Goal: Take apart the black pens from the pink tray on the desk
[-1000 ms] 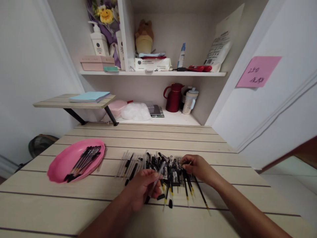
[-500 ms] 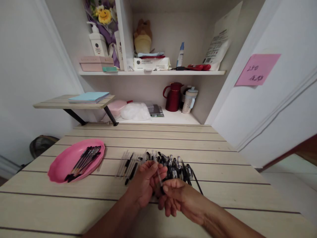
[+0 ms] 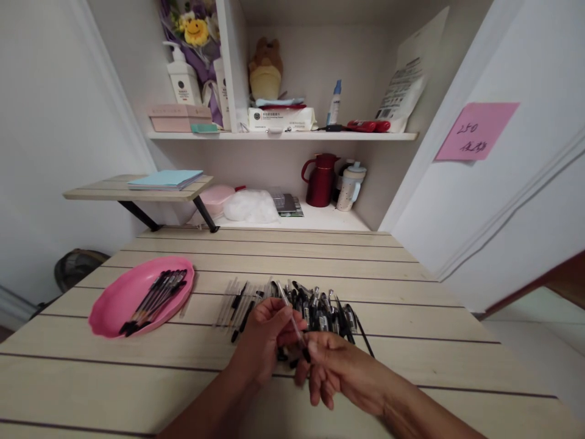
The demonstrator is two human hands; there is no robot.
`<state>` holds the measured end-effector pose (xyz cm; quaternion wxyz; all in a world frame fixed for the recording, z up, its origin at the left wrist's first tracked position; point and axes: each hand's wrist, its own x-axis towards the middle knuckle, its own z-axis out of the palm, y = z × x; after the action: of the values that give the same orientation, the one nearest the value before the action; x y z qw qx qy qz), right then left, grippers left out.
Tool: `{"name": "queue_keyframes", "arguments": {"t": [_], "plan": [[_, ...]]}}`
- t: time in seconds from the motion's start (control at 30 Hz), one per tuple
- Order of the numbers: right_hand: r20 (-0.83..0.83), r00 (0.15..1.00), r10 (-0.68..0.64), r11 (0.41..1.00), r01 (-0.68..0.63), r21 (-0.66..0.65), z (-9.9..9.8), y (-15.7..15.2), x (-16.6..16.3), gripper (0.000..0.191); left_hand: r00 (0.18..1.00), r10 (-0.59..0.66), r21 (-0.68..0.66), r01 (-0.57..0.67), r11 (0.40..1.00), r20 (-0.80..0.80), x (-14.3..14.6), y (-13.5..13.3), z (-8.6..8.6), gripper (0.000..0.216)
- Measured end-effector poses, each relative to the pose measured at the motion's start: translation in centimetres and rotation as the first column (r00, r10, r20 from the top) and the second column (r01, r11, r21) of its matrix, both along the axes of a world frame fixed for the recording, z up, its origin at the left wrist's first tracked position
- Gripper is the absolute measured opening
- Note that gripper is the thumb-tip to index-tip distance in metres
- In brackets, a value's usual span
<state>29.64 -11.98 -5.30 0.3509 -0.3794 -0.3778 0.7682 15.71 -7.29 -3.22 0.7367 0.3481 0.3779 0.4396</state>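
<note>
My left hand [image 3: 262, 344] pinches a clear pen barrel [image 3: 287, 314] that points up and away from me. My right hand [image 3: 331, 366] meets it at the barrel's lower end, thumb and forefinger closed on a small black pen part [image 3: 305, 352] there. Both hands hover just in front of a heap of black pen parts and refills [image 3: 320, 308] on the wooden table [image 3: 292, 256]. To the left of the heap lie several clear barrels [image 3: 235, 299]. A pink tray [image 3: 114, 302] at the left holds several assembled black pens [image 3: 155, 292].
Behind the table a white shelf unit [image 3: 283, 135] carries bottles, a tissue pack and boxes; below it stand a red jug [image 3: 321, 180] and a cup [image 3: 351, 186]. A small raised shelf with blue books [image 3: 164, 178] sits at the back left. A pink note [image 3: 475, 131] hangs on the right wall.
My right hand left the heap and came to my left hand with a small black part. The barrel in my left hand swung from pointing down-left to pointing up.
</note>
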Motion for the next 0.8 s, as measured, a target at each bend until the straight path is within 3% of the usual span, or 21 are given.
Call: {"name": "queue_keyframes", "arguments": {"t": [0.1, 0.3, 0.47, 0.57, 0.67, 0.73, 0.8], "plan": [[-0.023, 0.999, -0.029, 0.999, 0.030, 0.029, 0.0, 0.2, 0.0, 0.039, 1.000, -0.014, -0.004, 0.015, 1.000, 0.023, -0.1, 0.0, -0.1, 0.025], [0.281, 0.942, -0.182, 0.981, 0.153, 0.123, -0.3, 0.8, -0.2, 0.041, 0.999, 0.032, -0.014, -0.032, 0.999, -0.031, 0.0, -0.1, -0.2, 0.027], [0.146, 0.989, -0.012, 0.999, 0.005, 0.045, -0.1, 0.3, 0.0, 0.040, 0.999, 0.036, -0.007, -0.036, 0.999, -0.016, -0.1, -0.1, -0.2, 0.028], [0.251, 0.966, -0.055, 0.995, 0.034, 0.090, -0.2, 0.2, 0.0, 0.035, 0.998, 0.053, 0.002, -0.053, 0.999, -0.029, 0.1, -0.2, -0.2, 0.028], [0.518, 0.824, -0.230, 0.947, 0.066, 0.315, -0.3, 0.1, 0.0, 0.027, 0.986, 0.154, 0.023, -0.153, 0.988, -0.063, 0.4, -0.2, -0.2, 0.028], [0.646, 0.665, -0.374, 0.863, -0.004, 0.504, -0.1, -0.1, 0.1, 0.022, 0.965, 0.252, 0.049, -0.249, 0.967, -0.078, 0.5, -0.1, 0.0, 0.030], [0.716, 0.551, -0.428, 0.814, -0.110, 0.571, 0.2, -0.3, 0.5, 0.016, 0.946, 0.309, 0.066, -0.303, 0.951, -0.098, 0.2, 0.2, 0.3, 0.032]]}}
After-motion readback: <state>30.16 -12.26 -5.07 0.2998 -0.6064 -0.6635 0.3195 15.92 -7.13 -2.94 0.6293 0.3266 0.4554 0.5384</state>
